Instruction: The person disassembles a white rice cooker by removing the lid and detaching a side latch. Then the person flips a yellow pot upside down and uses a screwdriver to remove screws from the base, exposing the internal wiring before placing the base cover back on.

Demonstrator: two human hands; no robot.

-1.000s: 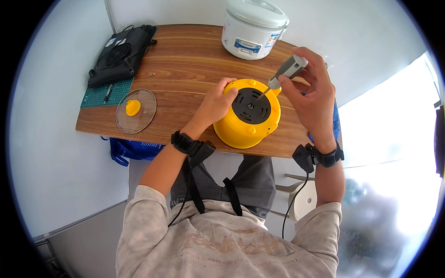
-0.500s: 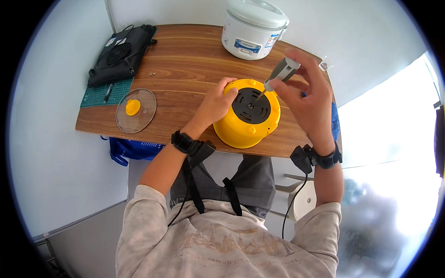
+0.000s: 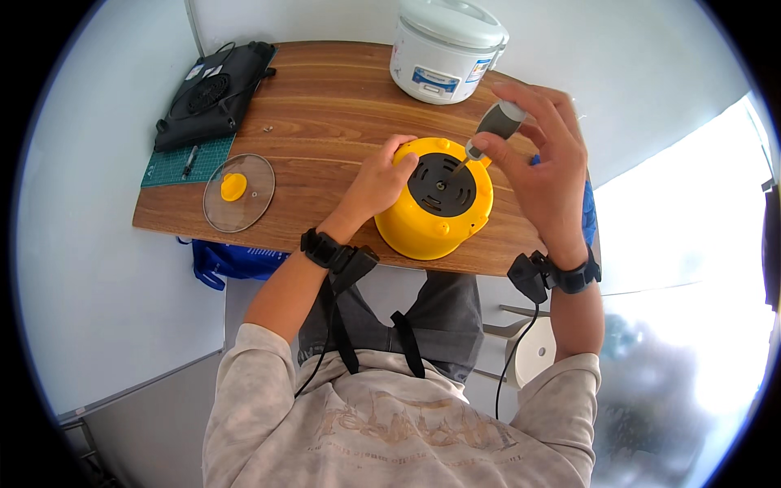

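Observation:
A yellow pot-shaped appliance (image 3: 407, 232) lies bottom up near the table's front edge. Its round dark base plate (image 3: 425, 175) has slots and a screw hole in the middle. My left hand (image 3: 381, 183) is closed on the appliance's left rim, with the thumb along the top. In my right hand (image 3: 541, 142) is a screwdriver (image 3: 498, 124) with a grey handle, pinched between thumb and fingers. It is tilted, and its shaft runs down to the centre of the plate, where the tip meets the hole or the screw in it.
A glass lid (image 3: 259, 175) with a yellow knob lies to the left. Behind it are a green cutting mat (image 3: 169, 168), a pen (image 3: 191, 161) and an upturned black appliance (image 3: 232, 93). Small metal bits (image 3: 268, 129) lie nearby. A white rice cooker (image 3: 435, 61) stands at the back.
The screwdriver's handle has turned about its axis, and my right fingers have shifted slightly around it. My left hand and the yellow appliance have hardly moved.

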